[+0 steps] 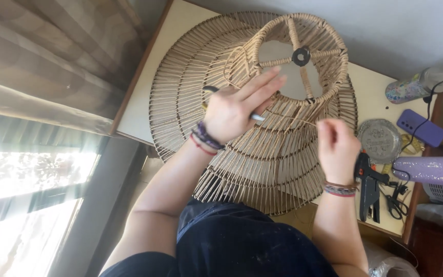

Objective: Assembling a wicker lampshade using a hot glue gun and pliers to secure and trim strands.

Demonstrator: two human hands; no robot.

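From the head camera, the left hand [232, 110] rests on the side of a large woven lampshade [262, 154], its fingers stretched out and spread toward the narrow top ring. Between thumb and palm it pinches a thin tool [256, 117] with a pale tip that pokes out just to the right of the hand; a dark end shows above the thumb. The right hand [336, 143] is closed, fingertips pinched on a thin cord [296, 119] that runs taut from that hand to the tool tip, lying across the ribs of the lampshade.

The lampshade lies tilted between both hands, its wide rim toward the person's lap and its narrow ring, with spokes and a dark centre ring [301, 56], beyond the left fingertips. Behind it, under both hands, lies a flat round woven frame [180, 87] on a pale surface [144, 97].

Right of the right hand sit a round silvery dish [379, 138], a purple phone [420, 127] and a glittery tumbler [415, 86]. Just below that wrist lies a black glue gun [369, 184], and further right a roll of purple glitter material [429, 170]. Both wrists wear bracelets [205, 137]. Left of the left arm hangs a curtain [42, 66] by a bright window.
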